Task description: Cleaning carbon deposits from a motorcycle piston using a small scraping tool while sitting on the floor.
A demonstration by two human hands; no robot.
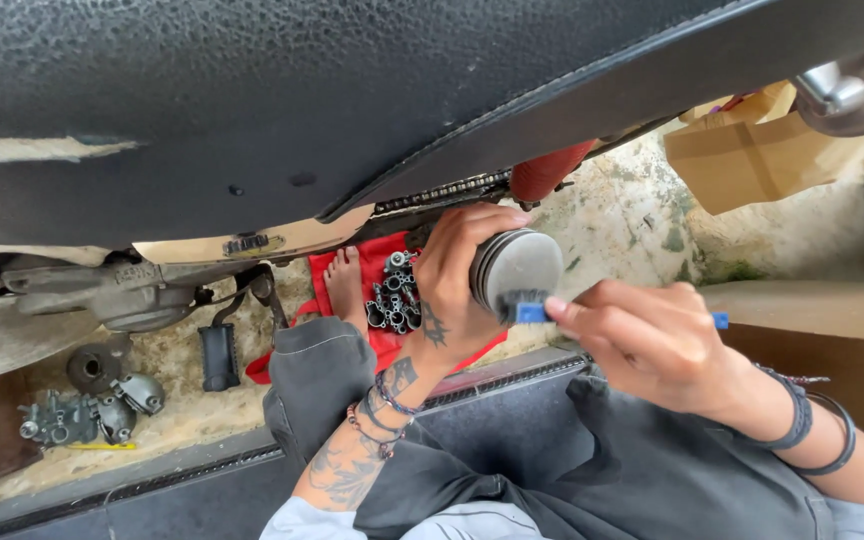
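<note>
My left hand (449, 290) grips a round grey metal piston (518, 268) from the side, its flat crown turned toward me. My right hand (652, 340) holds a small blue-handled brush (530, 312), whose dark bristles touch the lower edge of the piston crown. The brush handle's far end pokes out past my right fist at the right. Both wrists wear dark bracelets, and my left forearm is tattooed. Below the piston, a red cloth (377, 262) on the ground carries a pile of sockets (393, 296). My bare foot (346, 285) rests on that cloth.
A black motorcycle seat (352, 100) fills the top. Under it run a drive chain (442, 192), a footpeg (218, 355) and engine casing (127, 290). Loose grey engine parts (87, 410) lie at the lower left. Cardboard boxes (752, 155) stand at the upper right.
</note>
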